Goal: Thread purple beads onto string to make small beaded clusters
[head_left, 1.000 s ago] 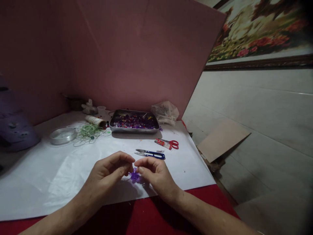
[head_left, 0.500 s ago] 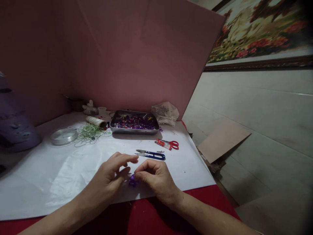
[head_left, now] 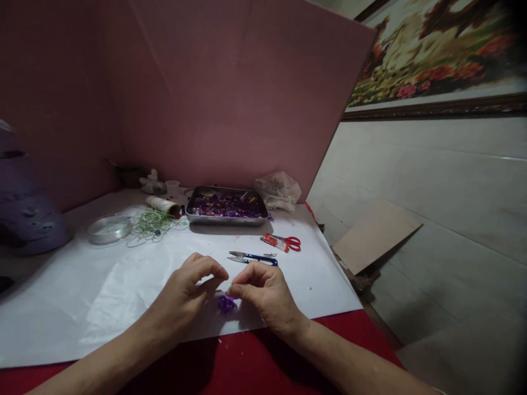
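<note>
A small cluster of purple beads (head_left: 226, 303) hangs just above the white sheet near its front edge. My right hand (head_left: 265, 296) pinches the top of this bead cluster between thumb and index finger. Left of it, my left hand (head_left: 189, 293) has its thumb and index finger brought together in a pinch. Whatever lies between those left fingertips, perhaps a thin thread, is too fine to make out. Just beyond both hands lie blue thread snips (head_left: 253, 258), their blades pointing left.
Behind the snips lie red-handled scissors (head_left: 292, 243) and a red packet (head_left: 274, 242). A metal tray (head_left: 228, 221) of mostly purple beads stands at the back, beside a plastic bag (head_left: 279, 190). Green thread (head_left: 152, 222), a cardboard tube (head_left: 163, 206) and a clear round dish (head_left: 109, 229) are left.
My left thumb and index finger, apart before, have closed together. The bead cluster has shifted slightly right and shows more fully below my right fingertips.
</note>
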Demonstrator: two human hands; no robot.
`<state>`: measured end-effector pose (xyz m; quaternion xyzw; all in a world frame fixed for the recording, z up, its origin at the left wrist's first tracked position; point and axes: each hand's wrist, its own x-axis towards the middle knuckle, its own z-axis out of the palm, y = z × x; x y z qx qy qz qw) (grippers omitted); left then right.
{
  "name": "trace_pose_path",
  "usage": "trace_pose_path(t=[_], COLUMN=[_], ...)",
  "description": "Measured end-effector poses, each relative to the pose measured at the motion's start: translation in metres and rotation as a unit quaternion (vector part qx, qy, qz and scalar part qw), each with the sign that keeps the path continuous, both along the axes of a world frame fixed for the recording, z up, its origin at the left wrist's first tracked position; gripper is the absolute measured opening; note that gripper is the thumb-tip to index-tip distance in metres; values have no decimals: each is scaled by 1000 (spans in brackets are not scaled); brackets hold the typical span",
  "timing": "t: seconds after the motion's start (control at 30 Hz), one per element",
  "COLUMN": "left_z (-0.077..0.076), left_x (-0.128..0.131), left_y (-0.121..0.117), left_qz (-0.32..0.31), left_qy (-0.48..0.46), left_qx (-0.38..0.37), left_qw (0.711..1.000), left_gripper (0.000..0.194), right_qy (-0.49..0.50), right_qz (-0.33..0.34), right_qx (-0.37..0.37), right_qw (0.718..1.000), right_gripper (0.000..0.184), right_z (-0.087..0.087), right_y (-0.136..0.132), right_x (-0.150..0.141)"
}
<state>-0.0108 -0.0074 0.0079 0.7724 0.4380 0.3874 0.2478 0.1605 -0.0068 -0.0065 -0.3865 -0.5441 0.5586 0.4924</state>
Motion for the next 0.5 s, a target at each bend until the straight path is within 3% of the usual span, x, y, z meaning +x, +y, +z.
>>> trace_pose_path(t=[0.1,0.27,0.4,0.5], left_z=[-1,-4,-3,-1], left_x=[4,3,1,3], left_y=[-2,-3,-2,-4], left_qz=[-32,8,7,-29], left_qy=[16,70,36,9], left_qx=[-8,69,73,95], left_qw=[999,995,997,995], left_gripper=[17,22,18,29], right_qy=[-4,-36,-44,-27], right_qz=[-8,-5,-18,-15], right_qx=[6,14,18,19], right_qw=[1000,999,999,999], right_gripper=[14,13,11,11], right_z=[2,1,-2,0], right_y=[-1,1,2,2], right_x=[0,1,2,2])
